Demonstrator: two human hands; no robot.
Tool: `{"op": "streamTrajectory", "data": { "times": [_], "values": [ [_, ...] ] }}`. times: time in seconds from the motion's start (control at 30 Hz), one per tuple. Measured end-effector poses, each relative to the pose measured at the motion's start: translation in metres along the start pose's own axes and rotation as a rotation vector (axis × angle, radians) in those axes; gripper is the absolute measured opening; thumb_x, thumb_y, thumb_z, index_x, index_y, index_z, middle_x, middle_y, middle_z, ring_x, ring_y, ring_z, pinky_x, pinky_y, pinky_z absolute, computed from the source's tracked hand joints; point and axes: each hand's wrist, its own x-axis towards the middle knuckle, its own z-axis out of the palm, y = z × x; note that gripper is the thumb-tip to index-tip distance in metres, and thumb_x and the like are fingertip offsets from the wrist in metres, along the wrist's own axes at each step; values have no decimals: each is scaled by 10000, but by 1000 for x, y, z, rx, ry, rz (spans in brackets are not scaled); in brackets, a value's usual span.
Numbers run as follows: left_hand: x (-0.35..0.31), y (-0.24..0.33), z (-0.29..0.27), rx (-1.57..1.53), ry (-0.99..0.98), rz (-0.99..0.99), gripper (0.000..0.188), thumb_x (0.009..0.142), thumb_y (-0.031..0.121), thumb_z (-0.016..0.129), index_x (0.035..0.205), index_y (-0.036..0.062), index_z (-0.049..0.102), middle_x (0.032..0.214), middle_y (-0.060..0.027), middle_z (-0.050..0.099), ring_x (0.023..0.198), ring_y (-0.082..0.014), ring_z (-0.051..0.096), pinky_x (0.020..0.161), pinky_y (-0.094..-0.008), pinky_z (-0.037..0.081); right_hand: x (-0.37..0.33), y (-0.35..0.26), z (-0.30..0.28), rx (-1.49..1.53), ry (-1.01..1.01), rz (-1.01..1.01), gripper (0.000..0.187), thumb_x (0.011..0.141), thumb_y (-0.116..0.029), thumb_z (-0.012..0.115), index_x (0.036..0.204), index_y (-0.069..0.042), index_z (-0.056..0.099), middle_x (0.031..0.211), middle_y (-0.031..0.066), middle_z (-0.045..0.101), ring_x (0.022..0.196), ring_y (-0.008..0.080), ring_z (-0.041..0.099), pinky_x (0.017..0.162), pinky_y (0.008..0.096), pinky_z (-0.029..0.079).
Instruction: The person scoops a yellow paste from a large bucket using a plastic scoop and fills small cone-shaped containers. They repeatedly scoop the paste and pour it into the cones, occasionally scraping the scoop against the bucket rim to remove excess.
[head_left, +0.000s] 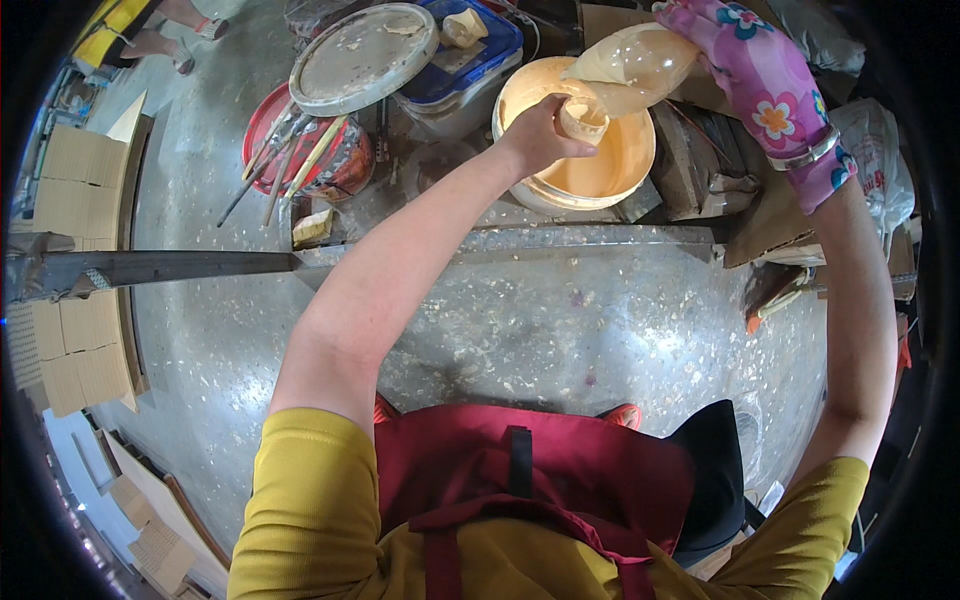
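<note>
My left hand [540,135] is closed around a small cream-coated cup [584,120], held over the mouth of a white bucket [640,160] with pale orange liquid [590,165] inside. Pink flowered cloth [775,115] with a band around it covers my right hand [690,22] and wrist, up at the top edge. That hand grips a translucent, rounded, bulging object [640,65], cream-coloured toward its narrow end. It lies tilted above the bucket, its lower side close to the cup. Whether the two touch, I cannot tell. The right fingers are partly hidden.
Left of the bucket are a blue-lidded tub [470,70], a round whitish lid [365,55] and a red pail [265,125] with several sticks or brushes. A metal bar [180,263] runs across in front. Cardboard [90,190] stands far left; a plastic bag [875,165] hangs right.
</note>
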Motion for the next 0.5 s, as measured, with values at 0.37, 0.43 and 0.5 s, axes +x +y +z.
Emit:
{"op": "streamTrajectory", "data": {
  "times": [0.37,0.43,0.5],
  "values": [
    [0,1,2,-93,-15,-5,803,676,213,810,1328,-20,404,1253,-143,566,1158,-237,545,1006,-308,405,2,8,-3,-5,-2,-108,268,810,-78,586,1072,-38,625,1063,128,641,957,285,638,825,337,529],
    [-1,-2,1,-111,-10,6,795,674,204,810,1324,-18,409,1252,-138,566,1156,-232,546,1005,-307,405,7,1,-8,0,-40,-93,261,812,-58,575,1066,-40,627,1068,126,641,950,281,641,818,334,532],
    [-1,-3,1,-114,-3,31,783,673,193,808,1319,-12,416,1249,-133,567,1153,-229,547,1004,-307,406,9,0,-10,6,-71,-77,326,764,-85,631,1087,-39,618,1096,131,631,973,284,634,843,336,524]
  ]
}}
